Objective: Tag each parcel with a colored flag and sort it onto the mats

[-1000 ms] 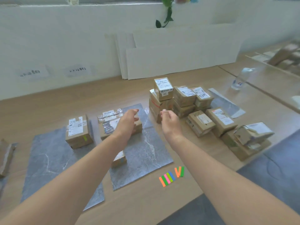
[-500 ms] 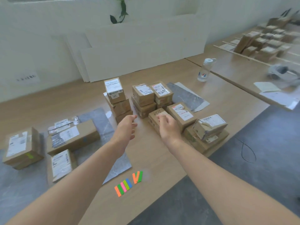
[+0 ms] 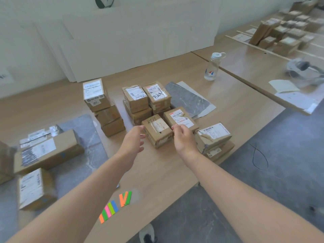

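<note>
A small brown parcel (image 3: 156,130) with torn tape sits at the front of a cluster of stacked cardboard parcels (image 3: 147,99) on the wooden table. My left hand (image 3: 133,142) hovers just left of it, fingers relaxed and spread, holding nothing. My right hand (image 3: 183,137) is at its right side, fingers loosely curled near its top edge; contact is unclear. Colored flags (image 3: 114,206) lie in a row near the table's front edge. Two tagged parcels (image 3: 47,151) rest on the grey mat (image 3: 87,137) at the left.
Another grey mat (image 3: 188,99) lies partly under the parcels at the back right. A water bottle (image 3: 212,66) stands beyond it. White boards lean on the wall. A second table at right carries more boxes (image 3: 284,32). The table's front edge drops to grey floor.
My view and both hands have swung right, from the mats to the parcel cluster. The hands now flank the small front parcel.
</note>
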`<state>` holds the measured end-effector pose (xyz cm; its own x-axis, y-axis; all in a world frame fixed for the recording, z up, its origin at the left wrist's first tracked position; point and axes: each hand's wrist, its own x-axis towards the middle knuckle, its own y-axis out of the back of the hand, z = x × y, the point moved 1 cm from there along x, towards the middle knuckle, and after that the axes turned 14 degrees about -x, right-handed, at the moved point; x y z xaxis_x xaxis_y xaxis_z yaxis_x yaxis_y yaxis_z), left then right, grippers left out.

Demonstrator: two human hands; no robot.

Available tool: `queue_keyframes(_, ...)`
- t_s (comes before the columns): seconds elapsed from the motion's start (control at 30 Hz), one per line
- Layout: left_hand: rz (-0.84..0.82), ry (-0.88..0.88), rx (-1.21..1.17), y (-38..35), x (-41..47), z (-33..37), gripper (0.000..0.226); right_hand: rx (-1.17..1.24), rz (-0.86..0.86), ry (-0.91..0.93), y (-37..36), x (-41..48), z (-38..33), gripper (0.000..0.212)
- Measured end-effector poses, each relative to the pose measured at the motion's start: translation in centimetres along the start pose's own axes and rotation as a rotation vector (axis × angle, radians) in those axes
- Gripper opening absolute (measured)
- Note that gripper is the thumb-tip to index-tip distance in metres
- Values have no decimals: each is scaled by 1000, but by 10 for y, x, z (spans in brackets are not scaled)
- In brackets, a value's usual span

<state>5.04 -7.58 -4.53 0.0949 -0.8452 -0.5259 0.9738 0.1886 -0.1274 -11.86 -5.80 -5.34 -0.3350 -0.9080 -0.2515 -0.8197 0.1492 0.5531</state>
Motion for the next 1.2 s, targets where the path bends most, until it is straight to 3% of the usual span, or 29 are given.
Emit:
queue_keyframes(0.6,40,157,-51,-2,119,-10,33,-113,-86,-97,-57,111,0,42)
queue_keyframes(0.83,128,207,-97,-17,146,-17,16,-179,-178,-92,-72,155,14,37)
queue_keyframes(1.2,240,274,-124,-46,176,-35,34,-239,-291,-40,-87,200,30,39)
